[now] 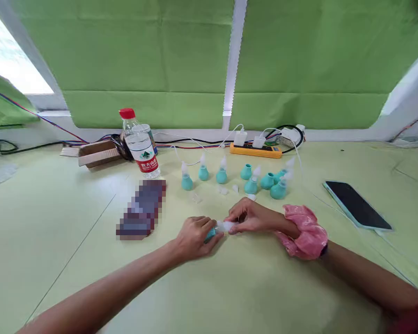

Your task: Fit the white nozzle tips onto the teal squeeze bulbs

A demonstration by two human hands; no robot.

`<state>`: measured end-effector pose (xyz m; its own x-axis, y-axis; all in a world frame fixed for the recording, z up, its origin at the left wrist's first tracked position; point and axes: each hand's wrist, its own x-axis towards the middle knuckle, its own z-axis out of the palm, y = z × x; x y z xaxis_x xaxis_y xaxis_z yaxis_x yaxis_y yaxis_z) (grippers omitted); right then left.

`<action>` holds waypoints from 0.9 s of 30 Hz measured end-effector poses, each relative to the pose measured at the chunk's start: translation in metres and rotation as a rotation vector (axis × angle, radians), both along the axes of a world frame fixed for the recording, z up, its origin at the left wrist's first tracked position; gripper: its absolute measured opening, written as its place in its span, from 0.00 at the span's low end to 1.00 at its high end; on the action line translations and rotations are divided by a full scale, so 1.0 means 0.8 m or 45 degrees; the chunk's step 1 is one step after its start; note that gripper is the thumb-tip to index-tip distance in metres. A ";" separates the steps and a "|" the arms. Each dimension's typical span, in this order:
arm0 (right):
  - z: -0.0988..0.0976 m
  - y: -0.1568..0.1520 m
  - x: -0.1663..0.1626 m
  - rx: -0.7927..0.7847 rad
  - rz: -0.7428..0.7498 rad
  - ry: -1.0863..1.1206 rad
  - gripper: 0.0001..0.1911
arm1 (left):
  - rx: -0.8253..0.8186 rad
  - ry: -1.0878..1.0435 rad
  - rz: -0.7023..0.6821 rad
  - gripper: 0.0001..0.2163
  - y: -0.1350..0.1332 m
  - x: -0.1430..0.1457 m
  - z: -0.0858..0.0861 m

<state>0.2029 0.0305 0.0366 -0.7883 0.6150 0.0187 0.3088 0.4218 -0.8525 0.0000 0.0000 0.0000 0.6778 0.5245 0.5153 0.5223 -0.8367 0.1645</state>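
Note:
My left hand [197, 236] is wrapped round the teal rubber bulb [210, 234] of a small bulb nasal aspirator, which lies on its side just above the table. A clear collar [220, 226] joins the bulb to a whitish soft tip [229, 226]. The fingers of my right hand [248, 216] pinch that tip from the other end. Most of the bulb is hidden by my left fingers. Beyond my hands stand several more teal bulbs, some with tips such as the aspirator [221, 175], others bare like the open bulb [245, 171].
Small whitish tips [223, 190] and a clear piece [196, 198] lie among the bulbs. A water bottle [142, 150] and cardboard box [101, 153] stand back left. An orange power strip [256, 150] is behind. A phone [357, 204] lies right, a blurred-out dark object [142, 208] left.

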 end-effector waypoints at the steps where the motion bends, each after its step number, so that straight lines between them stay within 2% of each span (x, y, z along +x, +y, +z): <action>1: 0.000 -0.002 0.000 -0.030 -0.007 -0.002 0.16 | -0.022 -0.012 -0.007 0.11 0.000 0.000 0.001; 3: 0.004 -0.005 0.000 -0.024 -0.033 -0.015 0.15 | -0.068 -0.056 -0.022 0.11 -0.001 0.001 0.005; 5: 0.021 -0.008 -0.002 0.080 -0.072 -0.042 0.14 | -0.129 -0.131 -0.040 0.12 -0.001 -0.002 0.010; 9: 0.084 -0.003 -0.010 0.398 -0.192 -0.112 0.14 | -0.181 -0.338 -0.040 0.18 0.004 -0.009 0.017; 11: 0.113 0.008 -0.016 0.492 -0.276 -0.146 0.14 | -0.172 -0.405 0.099 0.20 0.009 -0.011 0.014; 13: 0.129 0.024 -0.024 0.602 -0.379 -0.195 0.14 | -0.172 -0.382 0.293 0.21 0.015 -0.011 0.008; 15: 0.130 0.042 -0.035 0.706 -0.448 -0.273 0.15 | -0.191 -0.295 0.442 0.21 0.021 -0.009 0.000; 17: 0.120 0.060 -0.048 0.810 -0.480 -0.357 0.16 | -0.239 -0.205 0.497 0.21 0.026 -0.008 -0.007; 20: 0.096 0.077 -0.064 0.945 -0.565 -0.472 0.16 | -0.304 -0.150 0.483 0.19 0.031 -0.009 -0.013; 23: 0.077 0.086 -0.075 0.979 -0.628 -0.600 0.16 | -0.306 -0.188 0.431 0.16 0.032 -0.010 -0.012; 27: 0.074 0.084 -0.081 0.953 -0.627 -0.704 0.18 | -0.342 -0.253 0.324 0.12 0.031 -0.010 -0.009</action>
